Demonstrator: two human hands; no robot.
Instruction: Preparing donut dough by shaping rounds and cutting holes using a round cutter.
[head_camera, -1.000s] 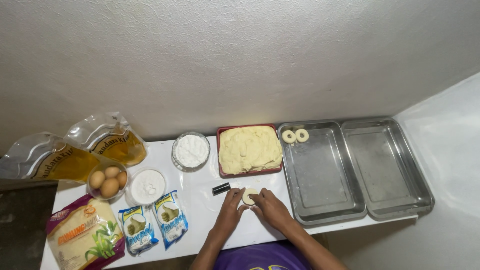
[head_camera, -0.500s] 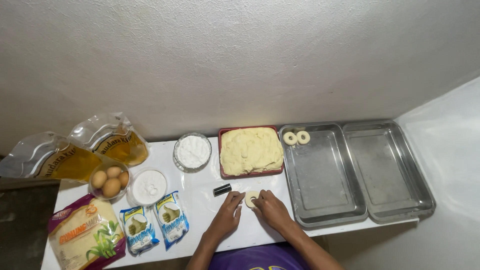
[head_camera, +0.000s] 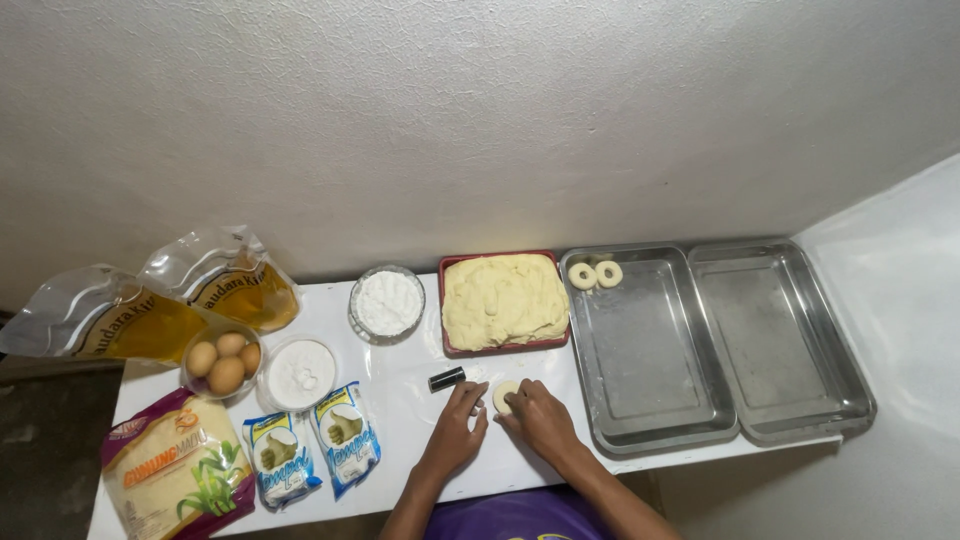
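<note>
Just in front of the red dough tray (head_camera: 504, 345), toward the person, on the white tabletop (head_camera: 400, 400): lying flat, a small pale disc of dough (head_camera: 503, 396), round, so having no long axis to speak of. Pressing against the disc from both sides, fingertips nearly meeting over it. Reaching in from the disc's left, the left hand (head_camera: 455, 430), palm down, fingers stretched forward and slightly spread, tips at the disc's left edge. Coming in from the disc's right, the right hand (head_camera: 541, 418), palm down and knuckles raised, fingers curled onto the disc's right rim and covering part of it. Sitting a little closer to the disc, the right hand; both resting low on the tabletop, forearms angling back toward the body at the near table edge. Not closing either hand into a full grasp; whether the disc is being pinched or merely pressed, impossible to tell.

Lying just left of the disc, beyond the left fingertips, a short black cylinder (head_camera: 447, 379), on its side, pointing left to right. Standing to the right of the dough tray, a steel tray (head_camera: 650, 400) holding two ring-shaped dough pieces (head_camera: 595, 275) in its far left corner.
</note>
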